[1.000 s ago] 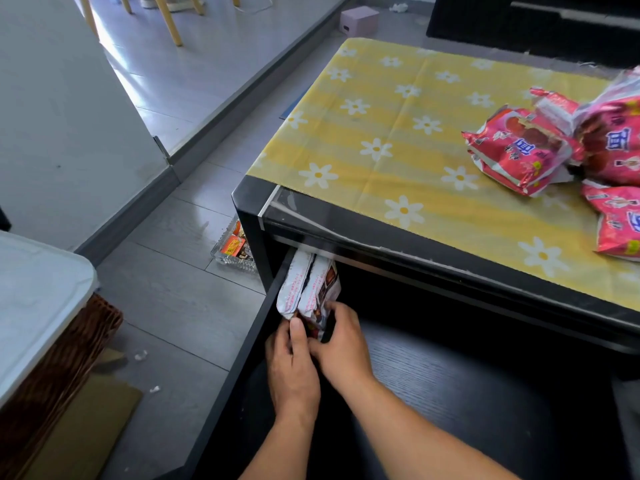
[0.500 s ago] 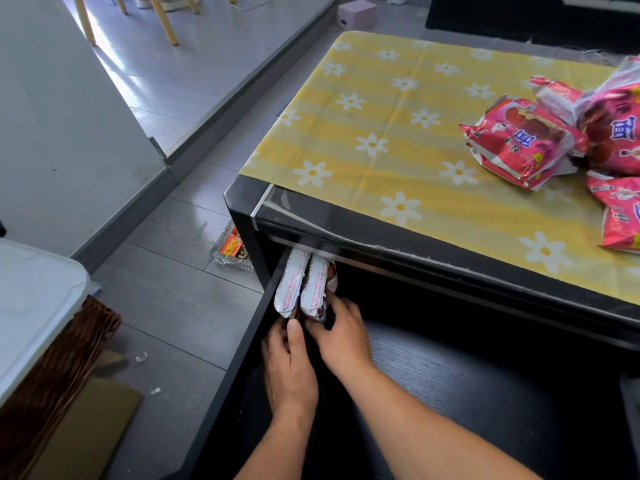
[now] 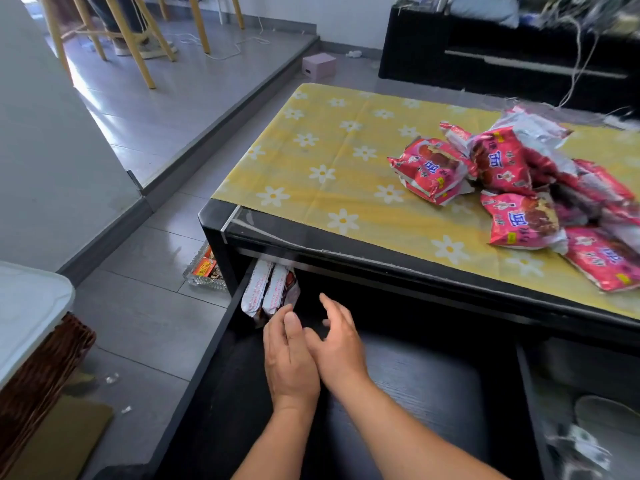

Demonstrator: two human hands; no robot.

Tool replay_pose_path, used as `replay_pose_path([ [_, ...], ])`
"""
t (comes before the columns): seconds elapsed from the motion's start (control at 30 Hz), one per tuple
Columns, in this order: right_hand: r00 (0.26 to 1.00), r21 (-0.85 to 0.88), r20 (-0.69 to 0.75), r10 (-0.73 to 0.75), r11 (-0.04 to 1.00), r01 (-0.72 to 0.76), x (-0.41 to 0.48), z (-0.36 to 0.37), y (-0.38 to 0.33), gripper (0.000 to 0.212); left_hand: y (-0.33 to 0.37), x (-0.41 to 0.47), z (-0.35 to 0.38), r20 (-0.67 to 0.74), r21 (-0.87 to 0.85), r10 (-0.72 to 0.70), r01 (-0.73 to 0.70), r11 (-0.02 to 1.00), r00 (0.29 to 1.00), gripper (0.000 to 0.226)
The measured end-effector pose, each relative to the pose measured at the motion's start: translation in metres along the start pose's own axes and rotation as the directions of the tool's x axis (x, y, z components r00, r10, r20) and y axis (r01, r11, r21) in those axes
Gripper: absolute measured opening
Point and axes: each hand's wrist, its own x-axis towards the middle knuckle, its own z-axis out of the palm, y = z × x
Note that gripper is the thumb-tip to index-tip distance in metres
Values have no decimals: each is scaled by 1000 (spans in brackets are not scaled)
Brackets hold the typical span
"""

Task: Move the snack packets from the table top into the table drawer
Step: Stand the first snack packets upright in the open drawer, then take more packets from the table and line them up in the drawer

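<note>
Two snack packets (image 3: pixel 269 292) stand on edge in the far left corner of the open black drawer (image 3: pixel 408 379), partly under the table top. My left hand (image 3: pixel 289 358) hovers just in front of them, fingertips near their lower edge, holding nothing. My right hand (image 3: pixel 337 341) is beside it, fingers spread, clear of the packets. Several pink snack packets (image 3: pixel 519 199) lie piled on the yellow flowered cloth (image 3: pixel 332 157) at the table's right side.
A glass dish (image 3: pixel 204 271) with wrappers sits on the floor left of the table. A wicker basket with white lid (image 3: pixel 31 327) stands at the left. A pink box (image 3: pixel 318 65) and a black cabinet (image 3: pixel 502 50) lie beyond the table.
Both hands have let go of the two packets in the drawer corner and drawn back a little, fingers spreading. The view has tilted up.
</note>
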Motion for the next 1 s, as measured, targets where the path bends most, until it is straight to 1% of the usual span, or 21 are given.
replay_pose_path([
  [0.1, 997, 102, -71, 7, 995, 0, -14, -28, -10, 64, 27, -13, 12, 73, -71, 7, -2, 997, 997, 78],
  [0.17, 990, 177, -140, 3, 984, 22, -20, -59, -19, 61, 54, -24, 27, 168, -122, 31, -10, 992, 985, 72],
  [0.23, 978, 231, -208, 0, 972, 49, -22, -95, -28, 59, 83, -31, 47, 262, -153, 89, -50, 987, 961, 70],
  [0.3, 955, 233, -298, -9, 969, 81, -18, -140, -32, 60, 115, -36, 77, 372, -168, 154, -97, 981, 916, 74],
  [0.4, 901, 148, -432, -23, 984, 96, -9, -211, -30, 62, 155, -46, 128, 532, -161, 233, -172, 972, 814, 81],
  [0.5, 856, 126, -517, 31, 991, 40, 5, -274, -13, 63, 179, -52, 183, 647, -157, 282, -238, 959, 709, 82],
  [0.57, 817, 88, -572, 78, 996, -33, 15, -307, 6, 62, 187, -49, 217, 687, -100, 303, -326, 940, 661, 71],
  [0.63, 774, 26, -620, 124, 990, -138, 21, -335, 31, 64, 191, -45, 249, 715, 19, 337, -498, 867, 613, 62],
  [0.7, 760, -44, -634, 142, 975, -218, 27, -357, 54, 65, 194, -42, 275, 763, 142, 362, -686, 714, 535, 63],
  [0.77, 774, -128, -618, 133, 955, -267, 36, -372, 73, 65, 198, -40, 295, 810, 233, 334, -787, 571, 482, 66],
  [0.8, 790, -186, -601, 122, 940, -287, 41, -376, 80, 65, 199, -38, 303, 826, 272, 304, -809, 521, 474, 67],
  [0.87, 831, -315, -548, 97, 896, -313, 52, -379, 91, 65, 199, -35, 315, 842, 350, 229, -818, 455, 488, 73],
  [0.93, 864, -417, -496, 85, 850, -323, 60, -380, 99, 67, 197, -32, 324, 842, 404, 176, -811, 423, 511, 81],
  [1.0, 880, -498, -467, 81, 799, -338, 67, -380, 106, 69, 192, -29, 330, 841, 431, 150, -812, 394, 519, 87],
])
